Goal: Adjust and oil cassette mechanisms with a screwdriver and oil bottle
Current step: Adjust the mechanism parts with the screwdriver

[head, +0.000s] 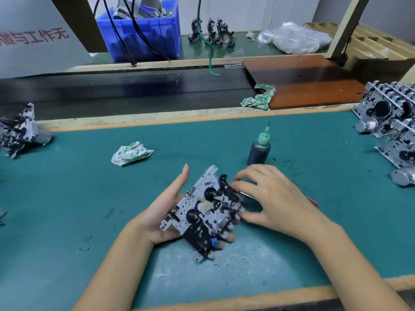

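Cassette mechanism (202,212), cradled in left hand (166,212) mid-mat; right hand (267,198) pinching its edge could knock oil bottle (258,149).

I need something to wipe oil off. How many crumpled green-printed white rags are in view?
2. One rag lies on the green mat, left of the oil bottle. The other rag lies at the brown board's near-left corner.

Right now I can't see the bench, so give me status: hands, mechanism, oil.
Left hand cradles the cassette mechanism. Right hand fingers on its edge, screwdriver beneath. Oil bottle upright on mat, untouched.
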